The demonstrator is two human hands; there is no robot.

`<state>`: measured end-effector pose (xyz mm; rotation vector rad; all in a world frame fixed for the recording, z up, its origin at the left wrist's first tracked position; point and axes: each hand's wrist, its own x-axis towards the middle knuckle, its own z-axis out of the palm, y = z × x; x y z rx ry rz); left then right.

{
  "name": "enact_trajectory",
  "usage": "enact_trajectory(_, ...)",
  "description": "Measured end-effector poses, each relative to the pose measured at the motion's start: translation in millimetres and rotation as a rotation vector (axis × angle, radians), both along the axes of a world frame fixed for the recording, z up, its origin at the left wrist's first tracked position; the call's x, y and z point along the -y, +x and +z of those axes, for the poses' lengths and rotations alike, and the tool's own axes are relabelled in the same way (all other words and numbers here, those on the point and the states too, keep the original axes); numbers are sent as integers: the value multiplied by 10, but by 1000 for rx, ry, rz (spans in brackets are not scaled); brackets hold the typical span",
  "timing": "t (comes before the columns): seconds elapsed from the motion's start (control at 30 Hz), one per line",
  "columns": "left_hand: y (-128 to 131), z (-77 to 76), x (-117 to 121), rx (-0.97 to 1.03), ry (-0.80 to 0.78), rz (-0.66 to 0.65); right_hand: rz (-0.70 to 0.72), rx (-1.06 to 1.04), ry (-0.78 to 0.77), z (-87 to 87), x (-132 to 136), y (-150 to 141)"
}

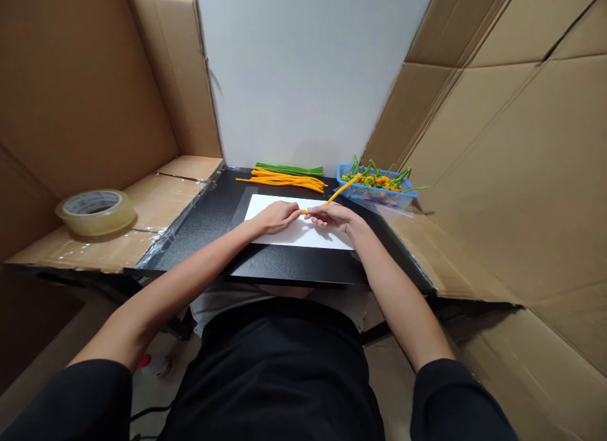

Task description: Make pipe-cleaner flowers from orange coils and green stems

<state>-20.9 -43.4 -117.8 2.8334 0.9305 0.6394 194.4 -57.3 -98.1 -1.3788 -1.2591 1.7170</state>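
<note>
Above a white sheet (pixel 298 238), both my hands are closed on one yellow-orange pipe cleaner (pixel 344 187). My left hand (pixel 277 217) has its fingers around one end, where a short thick, seemingly coiled bit shows between the hands. Thumb and fingers of my right hand (pixel 332 216) pinch the stem just beside that bit. The long free part slants up to the right past my right hand. What lies under the left fingers is hidden.
Behind the sheet lie straight orange pipe cleaners (pixel 284 179) and green pipe cleaners (pixel 289 169). A blue basket (pixel 340 173) of bent green and orange pieces stands back right. A tape roll (pixel 96 211) sits on cardboard at left. Cardboard walls (pixel 512 156) flank the black table (pixel 190 238).
</note>
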Motion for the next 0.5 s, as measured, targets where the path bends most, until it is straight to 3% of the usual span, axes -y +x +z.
enact_trajectory(0.5, -21, -2, -56, 37, -93, -70, -18, 23, -30, 33, 27, -21)
